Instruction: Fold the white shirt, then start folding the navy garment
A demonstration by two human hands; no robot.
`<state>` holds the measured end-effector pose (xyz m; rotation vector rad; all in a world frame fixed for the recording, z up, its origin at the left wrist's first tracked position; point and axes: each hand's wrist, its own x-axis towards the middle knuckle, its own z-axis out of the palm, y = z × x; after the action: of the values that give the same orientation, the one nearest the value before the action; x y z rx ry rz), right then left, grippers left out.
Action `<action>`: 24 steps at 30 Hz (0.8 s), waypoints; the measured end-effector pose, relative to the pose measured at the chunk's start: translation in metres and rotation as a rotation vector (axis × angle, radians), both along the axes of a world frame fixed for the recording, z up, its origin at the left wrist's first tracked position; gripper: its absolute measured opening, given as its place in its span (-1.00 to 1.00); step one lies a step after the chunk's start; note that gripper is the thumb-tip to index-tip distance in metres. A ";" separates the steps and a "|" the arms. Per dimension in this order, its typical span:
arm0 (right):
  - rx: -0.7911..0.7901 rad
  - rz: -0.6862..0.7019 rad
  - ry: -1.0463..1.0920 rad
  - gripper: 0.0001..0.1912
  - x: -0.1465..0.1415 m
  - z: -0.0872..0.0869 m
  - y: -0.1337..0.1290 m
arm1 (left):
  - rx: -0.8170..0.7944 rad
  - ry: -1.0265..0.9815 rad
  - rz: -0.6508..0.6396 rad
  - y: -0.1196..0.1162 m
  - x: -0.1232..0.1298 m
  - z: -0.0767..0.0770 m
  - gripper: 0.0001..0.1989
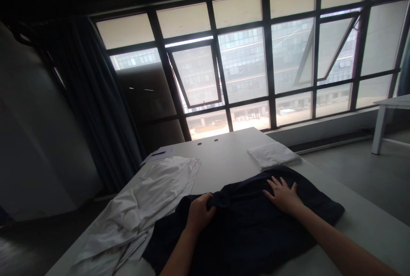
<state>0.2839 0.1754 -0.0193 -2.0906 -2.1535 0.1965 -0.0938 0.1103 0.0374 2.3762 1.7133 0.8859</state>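
A dark navy garment (250, 229), perhaps a shirt, lies spread across the near part of the white table (224, 152). My left hand (201, 212) is closed on a bunched fold near its upper edge, toward the left. On the right side of the same cloth, my right hand (283, 195) rests flat with its fingers spread. Crumpled white cloth (144, 199) lies along the table's left side, touching or close to the dark garment. Beyond my right hand sits a folded white cloth (272, 155).
A paper with a dark pen (158, 153) lies at the far left of the table. Two round cable holes (216, 140) are set near the far end. Behind are large windows (243, 62) and a dark curtain (92, 96). Another white table (381, 126) stands at right.
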 end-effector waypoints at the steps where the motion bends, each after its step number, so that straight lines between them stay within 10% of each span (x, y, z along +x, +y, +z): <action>1: 0.000 0.000 0.001 -0.19 0.000 0.000 0.000 | -0.004 -0.001 -0.003 0.000 0.001 0.000 -0.90; 24: -0.001 -0.001 0.001 -0.19 0.000 0.003 -0.002 | -0.042 0.017 0.015 0.003 0.000 -0.002 -0.87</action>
<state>0.2837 0.1739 -0.0162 -2.0915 -2.1522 0.1994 -0.0933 0.1131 0.0355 2.3543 1.7407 0.8252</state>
